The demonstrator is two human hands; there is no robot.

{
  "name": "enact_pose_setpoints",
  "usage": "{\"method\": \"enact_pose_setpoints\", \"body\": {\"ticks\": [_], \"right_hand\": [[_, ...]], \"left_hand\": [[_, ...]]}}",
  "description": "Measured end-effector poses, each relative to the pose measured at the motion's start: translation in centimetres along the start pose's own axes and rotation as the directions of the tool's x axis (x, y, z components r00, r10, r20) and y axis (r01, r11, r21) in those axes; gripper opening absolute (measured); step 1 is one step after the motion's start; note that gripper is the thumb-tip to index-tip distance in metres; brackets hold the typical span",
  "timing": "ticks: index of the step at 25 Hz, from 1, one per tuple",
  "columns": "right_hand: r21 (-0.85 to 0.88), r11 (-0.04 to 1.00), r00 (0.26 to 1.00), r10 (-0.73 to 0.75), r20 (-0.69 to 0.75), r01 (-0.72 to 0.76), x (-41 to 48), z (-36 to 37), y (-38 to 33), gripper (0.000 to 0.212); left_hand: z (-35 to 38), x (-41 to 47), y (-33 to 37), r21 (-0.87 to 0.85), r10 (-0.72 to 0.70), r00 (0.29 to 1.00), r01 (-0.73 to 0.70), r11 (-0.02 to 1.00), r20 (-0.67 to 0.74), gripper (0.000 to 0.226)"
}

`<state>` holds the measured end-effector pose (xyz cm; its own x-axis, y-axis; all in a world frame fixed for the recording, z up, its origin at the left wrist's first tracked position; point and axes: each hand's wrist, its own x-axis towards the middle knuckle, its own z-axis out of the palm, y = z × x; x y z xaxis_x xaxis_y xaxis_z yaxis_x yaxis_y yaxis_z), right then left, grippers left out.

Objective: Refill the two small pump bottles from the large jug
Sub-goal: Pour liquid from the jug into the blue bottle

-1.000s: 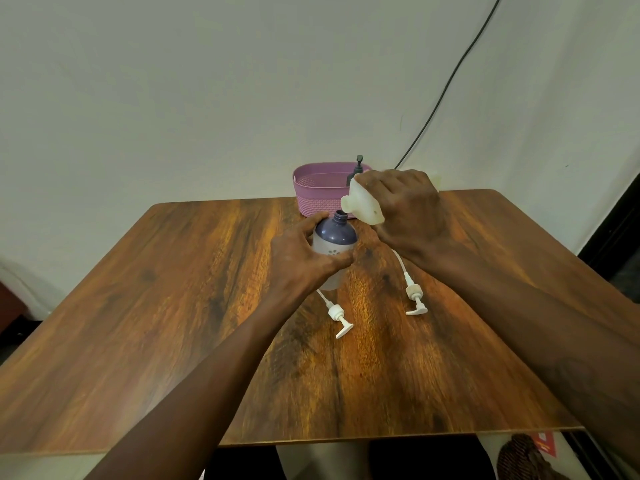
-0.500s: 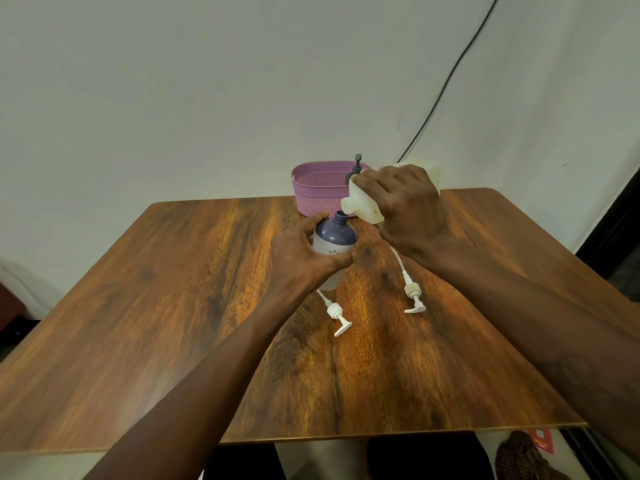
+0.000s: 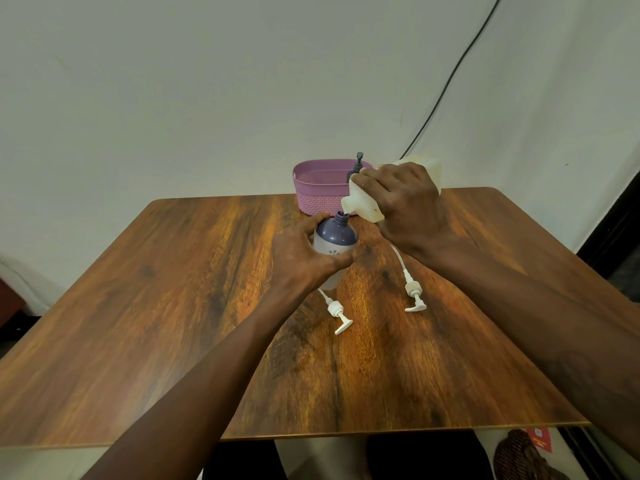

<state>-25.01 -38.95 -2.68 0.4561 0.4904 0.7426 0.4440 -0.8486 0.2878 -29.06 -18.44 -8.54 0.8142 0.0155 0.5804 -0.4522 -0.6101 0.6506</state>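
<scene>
While I watch from the head view, I count two hands, one open bottle, one jug, two loose pumps, one basket and one dark pump bottle. My left hand (image 3: 304, 258) reaches in from the lower left with the forearm stretched out, fingers and thumb wrapped around the bottle (image 3: 335, 242), which stands upright on the wooden table (image 3: 173, 306) near its middle. That bottle is rounded, with a purple shoulder, a pale lower body and an uncapped narrow neck. Just below it lies the first white pump (image 3: 337, 313), flat on the wood, its thin tube running up toward the bottle's base. Behind the bottle, at the far edge of the table, sits an oval pink basket (image 3: 313, 188) with a woven-looking wall; the dark pump bottle (image 3: 358, 166) stands inside it, only its top showing. My right hand (image 3: 403, 202) comes in from the right, closed over the cream plastic jug (image 3: 363, 204), which is tilted down to the left so its spout sits right at the bottle's neck. The second white pump (image 3: 414, 294) lies below that hand, well apart from the first. A black cable (image 3: 450, 74) runs down the pale wall.
</scene>
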Motion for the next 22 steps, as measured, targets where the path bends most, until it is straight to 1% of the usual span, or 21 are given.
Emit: {"method": "enact_pose_setpoints", "body": {"ticks": [9,22], "right_hand": [[-0.003,1.000,1.000,-0.008,0.011,0.008,0.10,0.00,-0.05,0.077],[-0.012,1.000,0.999,-0.017,0.027,0.017,0.35,-0.04,-0.02,0.075]], "left_hand": [[0.09,-0.39,-0.62,0.004,-0.018,1.000,0.018,1.000,0.014,0.090],[-0.11,-0.75,-0.80,-0.020,-0.025,1.000,0.025,0.999,0.016,0.083]]}}
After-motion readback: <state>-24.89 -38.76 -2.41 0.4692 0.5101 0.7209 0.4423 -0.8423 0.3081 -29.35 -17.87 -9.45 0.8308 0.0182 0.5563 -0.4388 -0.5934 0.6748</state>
